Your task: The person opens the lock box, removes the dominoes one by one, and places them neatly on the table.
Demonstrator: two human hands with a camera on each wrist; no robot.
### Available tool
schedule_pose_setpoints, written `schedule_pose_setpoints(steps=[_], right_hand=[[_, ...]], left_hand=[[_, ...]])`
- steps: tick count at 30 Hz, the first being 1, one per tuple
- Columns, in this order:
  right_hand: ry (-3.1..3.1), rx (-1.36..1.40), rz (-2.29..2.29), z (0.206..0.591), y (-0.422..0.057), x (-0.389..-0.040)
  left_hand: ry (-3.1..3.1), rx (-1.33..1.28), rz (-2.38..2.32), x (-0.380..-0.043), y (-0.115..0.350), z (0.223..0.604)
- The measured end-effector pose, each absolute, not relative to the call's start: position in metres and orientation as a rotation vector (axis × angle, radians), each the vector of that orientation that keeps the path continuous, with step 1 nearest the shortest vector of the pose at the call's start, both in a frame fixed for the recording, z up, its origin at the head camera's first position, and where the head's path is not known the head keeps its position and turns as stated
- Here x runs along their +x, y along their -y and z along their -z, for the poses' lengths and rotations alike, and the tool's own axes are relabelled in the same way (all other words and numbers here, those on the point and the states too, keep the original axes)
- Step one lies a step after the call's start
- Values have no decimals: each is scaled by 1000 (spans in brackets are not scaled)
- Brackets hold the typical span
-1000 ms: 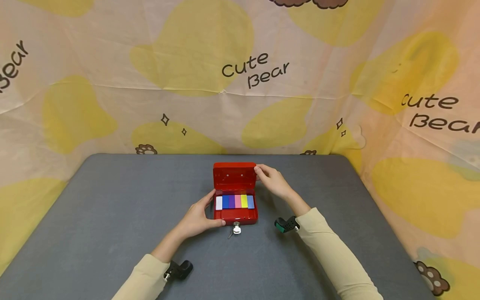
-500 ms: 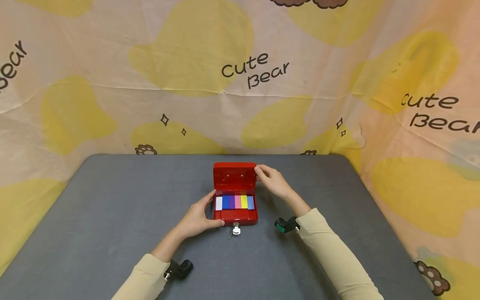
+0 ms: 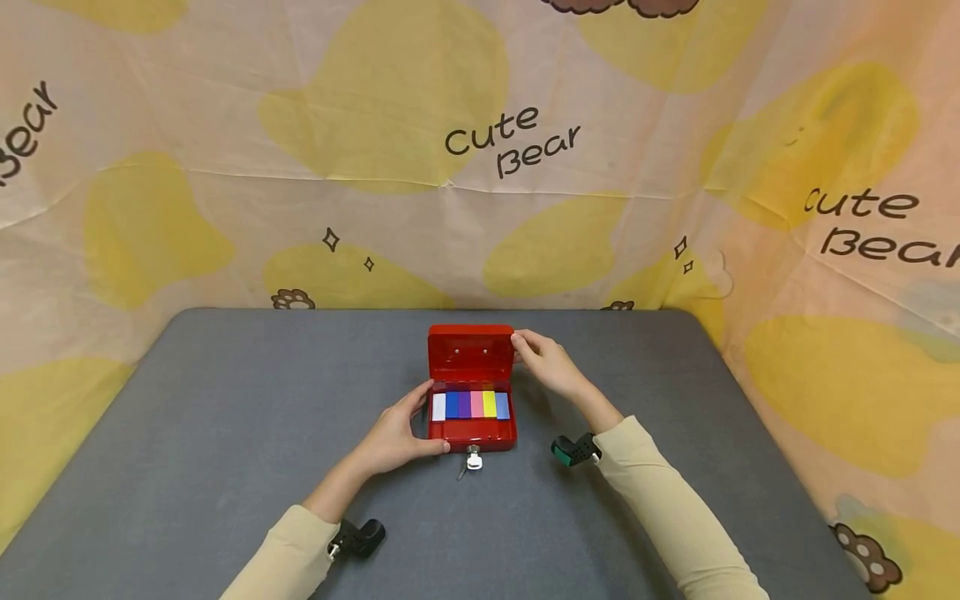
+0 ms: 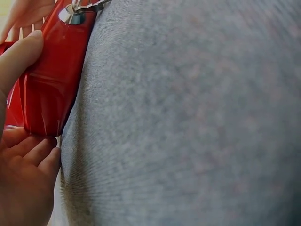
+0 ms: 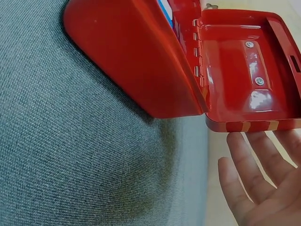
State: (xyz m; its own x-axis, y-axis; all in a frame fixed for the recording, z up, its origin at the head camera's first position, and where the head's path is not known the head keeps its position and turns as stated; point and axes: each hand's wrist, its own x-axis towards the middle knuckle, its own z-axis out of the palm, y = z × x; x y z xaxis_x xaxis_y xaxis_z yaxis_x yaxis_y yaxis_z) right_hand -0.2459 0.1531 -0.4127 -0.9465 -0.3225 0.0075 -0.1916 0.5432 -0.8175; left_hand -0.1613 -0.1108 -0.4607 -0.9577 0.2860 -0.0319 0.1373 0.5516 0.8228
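A red metal cash box sits on the table, its lid raised at the back. Inside lies a row of coloured blocks: white, blue, purple, pink, yellow and light blue. A key sticks out of the lock in the front wall. My left hand holds the box's left side, thumb at the front corner, fingers along the side wall. At the lid's upper right edge is my right hand, thumb on the rim. In the right wrist view its fingers reach the lid's side.
The grey table ends at a back edge just behind the box. A yellow patterned cloth hangs behind it and along the sides. Black wrist cameras sit on both sleeves.
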Motion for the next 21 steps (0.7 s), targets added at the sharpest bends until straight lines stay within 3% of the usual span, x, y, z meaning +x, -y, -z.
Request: schedule_pose_setpoints(steps=[21], right_hand=[[-2715, -442, 1499, 408, -166, -229]], left_hand=[[-2587, 363, -1362, -162, 112, 461]])
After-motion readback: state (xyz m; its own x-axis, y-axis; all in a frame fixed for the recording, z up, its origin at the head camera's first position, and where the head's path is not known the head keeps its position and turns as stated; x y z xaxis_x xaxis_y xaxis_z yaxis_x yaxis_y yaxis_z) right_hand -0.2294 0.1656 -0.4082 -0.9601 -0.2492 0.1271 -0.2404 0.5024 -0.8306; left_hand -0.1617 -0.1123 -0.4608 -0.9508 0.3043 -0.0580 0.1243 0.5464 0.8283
